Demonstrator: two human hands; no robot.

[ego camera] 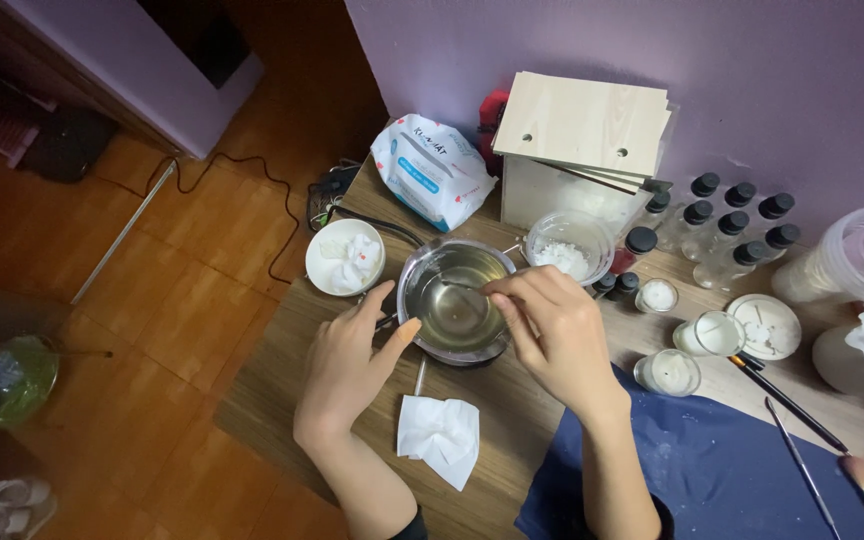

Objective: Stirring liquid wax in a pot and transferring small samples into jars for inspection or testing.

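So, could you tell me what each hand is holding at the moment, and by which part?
The right hand pinches the upper end of a thin metal utensil dipped into the metal bowl. The left hand steadies that bowl at its left rim.

A round metal bowl point(455, 300) of clear liquid (upright) sits on the wooden table; a thin stirrer point(462, 287) dips in.

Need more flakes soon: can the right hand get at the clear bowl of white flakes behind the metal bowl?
Probably yes. The right hand is over the metal bowl, holding a thin stirrer, and the clear bowl sits open just beyond it, nothing between.
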